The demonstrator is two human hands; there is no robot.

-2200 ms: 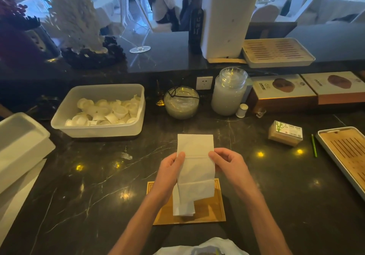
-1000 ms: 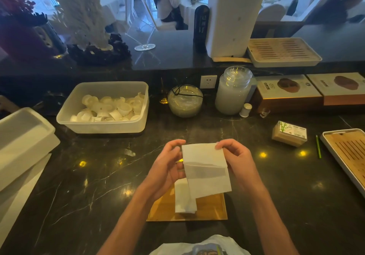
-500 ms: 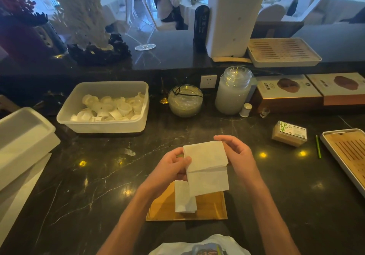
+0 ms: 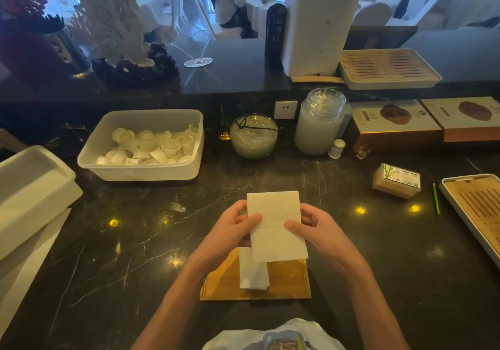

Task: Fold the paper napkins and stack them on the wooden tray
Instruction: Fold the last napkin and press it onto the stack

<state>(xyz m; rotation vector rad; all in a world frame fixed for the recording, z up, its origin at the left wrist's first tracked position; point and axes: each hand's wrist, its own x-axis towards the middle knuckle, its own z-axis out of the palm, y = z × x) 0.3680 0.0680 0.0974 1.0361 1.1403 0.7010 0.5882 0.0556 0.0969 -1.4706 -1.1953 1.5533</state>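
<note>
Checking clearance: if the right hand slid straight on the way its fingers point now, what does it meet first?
The right hand points leftward, pinching the paper napkin. Past the napkin it would likely meet the left hand gripping the opposite edge. Depth is hard to judge from one view.

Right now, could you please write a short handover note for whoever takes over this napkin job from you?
Left hand and right hand: both pinch the half-folded napkin by its side edges, above the wooden tray.
Done: a folded napkin lies on the tray's left part.
Left: finish folding the held one and lay it on that napkin. No unfolded napkins are in view.
</note>
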